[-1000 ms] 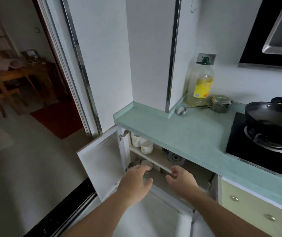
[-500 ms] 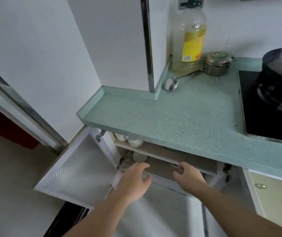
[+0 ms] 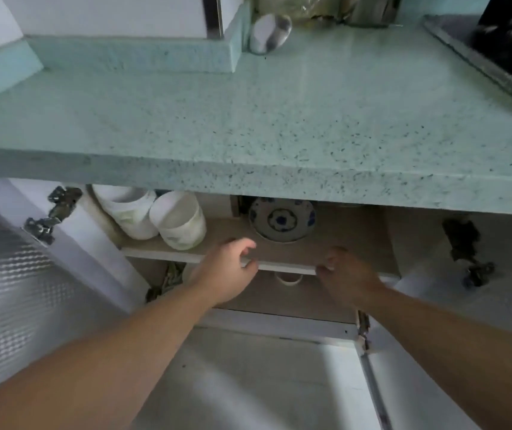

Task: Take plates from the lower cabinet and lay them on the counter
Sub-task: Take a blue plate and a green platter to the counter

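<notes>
A white plate with blue flower marks [image 3: 282, 219] lies on the upper shelf [image 3: 217, 240] of the open lower cabinet, under the green speckled counter [image 3: 248, 119]. My left hand [image 3: 228, 268] reaches to the shelf's front edge just left of the plate, fingers loosely bent and holding nothing. My right hand [image 3: 346, 274] is at the same edge below and right of the plate, also holding nothing. Neither hand touches the plate.
Two white cups [image 3: 155, 215] stand at the shelf's left end. A small white bowl [image 3: 288, 278] shows on the level below. Both cabinet doors [image 3: 15, 274] hang open at either side. A metal ladle [image 3: 268, 32] and the stove's edge [image 3: 481, 60] sit on the counter.
The view has dropped and closed in on the cabinet, so the blue-marked plate now shows. Both hands have moved up and forward to the shelf's front edge.
</notes>
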Motion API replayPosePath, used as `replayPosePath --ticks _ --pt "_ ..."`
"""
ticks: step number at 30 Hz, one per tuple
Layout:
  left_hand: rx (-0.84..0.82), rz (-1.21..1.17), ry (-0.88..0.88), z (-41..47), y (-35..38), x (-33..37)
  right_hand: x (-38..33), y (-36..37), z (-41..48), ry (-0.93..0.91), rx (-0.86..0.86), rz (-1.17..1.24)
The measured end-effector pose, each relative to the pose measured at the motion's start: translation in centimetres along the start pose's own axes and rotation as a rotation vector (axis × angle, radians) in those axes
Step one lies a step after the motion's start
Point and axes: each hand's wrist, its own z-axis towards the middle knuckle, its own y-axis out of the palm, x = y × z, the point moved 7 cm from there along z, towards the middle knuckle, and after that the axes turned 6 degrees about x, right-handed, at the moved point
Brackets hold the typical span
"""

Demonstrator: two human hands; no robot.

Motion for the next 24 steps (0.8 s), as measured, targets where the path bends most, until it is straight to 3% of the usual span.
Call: replayPosePath --ticks 6,12,15,18,20,24 --pt "0.169 -0.068 0.036 7.4 4.3 -2.6 2.7 2.8 8.3 0.023 0.209 0.074" --pt "0.216 -0.203 -0.191 11.8 6.8 -6.3 4.4 5.3 12.9 0.140 0.353 0.298" --pt "0.163 -0.397 -0.310 12.4 8.9 -7.3 5.2 7.4 14.3 0.233 0.313 0.409" --pt "0.111 -0.587 -0.421 12.3 10.9 -7.2 5.2 9.2 14.6 0.287 0.204 0.681" --pt "0.100 -0.650 -0.448 12.4 11.7 -6.9 5.1 9.9 14.4 0.324 0.123 0.795" --pt "0.105 -0.699 -0.465 12.5 11.8 -6.6 4.5 10.0 14.8 0.373 0.132 0.934"
